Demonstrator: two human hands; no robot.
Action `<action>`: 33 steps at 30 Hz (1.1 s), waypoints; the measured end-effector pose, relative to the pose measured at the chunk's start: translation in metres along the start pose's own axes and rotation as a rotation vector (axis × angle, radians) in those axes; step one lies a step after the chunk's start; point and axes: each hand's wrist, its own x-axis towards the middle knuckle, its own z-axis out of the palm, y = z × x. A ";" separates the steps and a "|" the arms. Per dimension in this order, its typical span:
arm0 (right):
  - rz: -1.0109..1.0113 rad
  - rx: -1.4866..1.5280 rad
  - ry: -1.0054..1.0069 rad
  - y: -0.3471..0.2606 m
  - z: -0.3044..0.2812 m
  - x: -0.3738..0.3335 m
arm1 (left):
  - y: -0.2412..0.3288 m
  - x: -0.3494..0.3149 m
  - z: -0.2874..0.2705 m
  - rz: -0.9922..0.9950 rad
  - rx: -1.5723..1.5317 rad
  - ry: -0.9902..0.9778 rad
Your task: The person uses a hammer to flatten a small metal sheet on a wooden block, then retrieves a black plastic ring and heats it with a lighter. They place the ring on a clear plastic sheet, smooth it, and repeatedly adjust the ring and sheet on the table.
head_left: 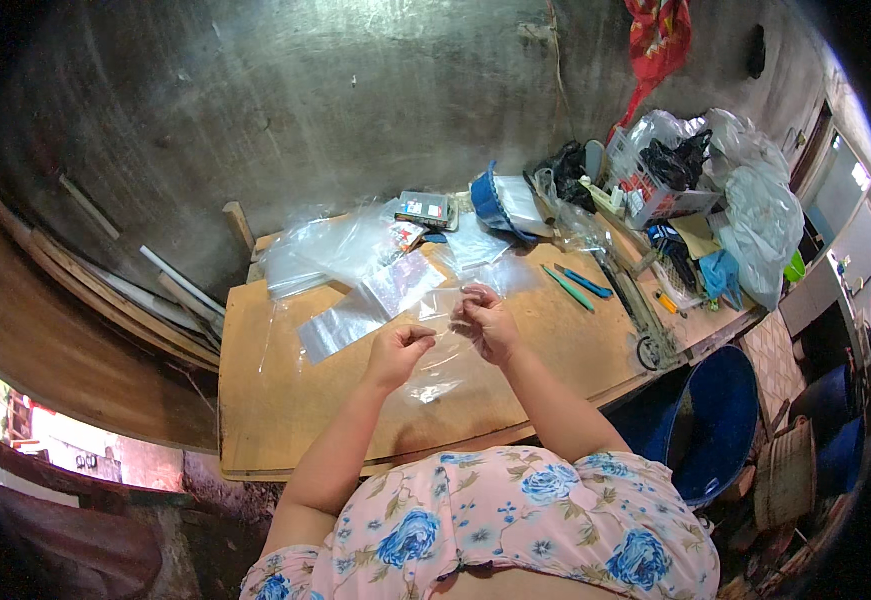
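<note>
Over the middle of the wooden table, my left hand [401, 355] is closed in a pinch on the edge of a clear plastic bag [434, 388]. My right hand [486, 325], slightly higher and to the right, pinches the same thin bag with its fingertips. The bag hangs between and below both hands, showing mostly by its glints. Just beyond my left hand lie flat silvery plastic sheets [341, 325]. Farther back is a pile of clear plastic bags [316, 255].
The table [286, 410] backs onto a grey wall. A blue basket [496, 205] and a dark box [426, 208] stand at the back. Green-handled tweezers [569, 288] and a long metal sealer bar [636, 310] lie right. A crate [656, 205] overflows with bags; a blue barrel [716, 425] stands below.
</note>
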 end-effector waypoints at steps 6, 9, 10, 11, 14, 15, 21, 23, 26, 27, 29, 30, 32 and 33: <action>-0.620 -0.935 0.412 0.014 0.015 -0.003 | 0.010 0.002 0.023 0.185 0.544 0.395; -0.532 -1.078 0.165 0.028 0.035 -0.022 | 0.001 0.002 0.037 0.338 0.503 0.426; -0.507 -1.043 0.135 0.031 0.035 -0.022 | -0.001 0.003 0.041 0.398 0.459 0.426; -0.483 -1.008 0.105 0.034 0.033 -0.022 | -0.004 0.001 0.045 0.408 0.424 0.436; -0.489 -0.991 0.147 0.038 0.013 -0.016 | -0.018 -0.005 0.034 0.222 0.279 0.194; -0.334 -0.889 0.216 0.044 -0.004 -0.005 | -0.018 -0.003 0.032 0.349 0.302 0.232; -0.368 -0.585 0.646 0.039 -0.071 0.012 | -0.025 0.004 0.001 0.006 0.026 0.432; -0.182 -0.299 0.596 0.027 -0.052 -0.007 | -0.030 0.007 0.010 0.062 0.029 0.454; -0.080 -0.140 0.541 0.036 -0.039 -0.015 | -0.036 0.010 0.023 0.091 -0.002 0.410; -0.077 -0.168 0.576 0.040 -0.032 -0.014 | -0.039 0.012 0.028 0.115 -0.054 0.395; -0.054 -0.116 0.640 0.042 -0.029 -0.012 | -0.043 0.012 0.037 0.046 -0.136 0.406; -0.059 -0.058 0.653 0.042 -0.028 -0.012 | -0.049 0.008 0.041 -0.109 -0.240 0.369; -0.069 0.062 0.674 0.043 -0.024 -0.011 | -0.067 -0.004 0.052 -0.414 -0.441 0.290; -0.081 0.062 0.674 0.046 -0.025 -0.011 | -0.065 -0.011 0.060 -0.444 -0.318 0.249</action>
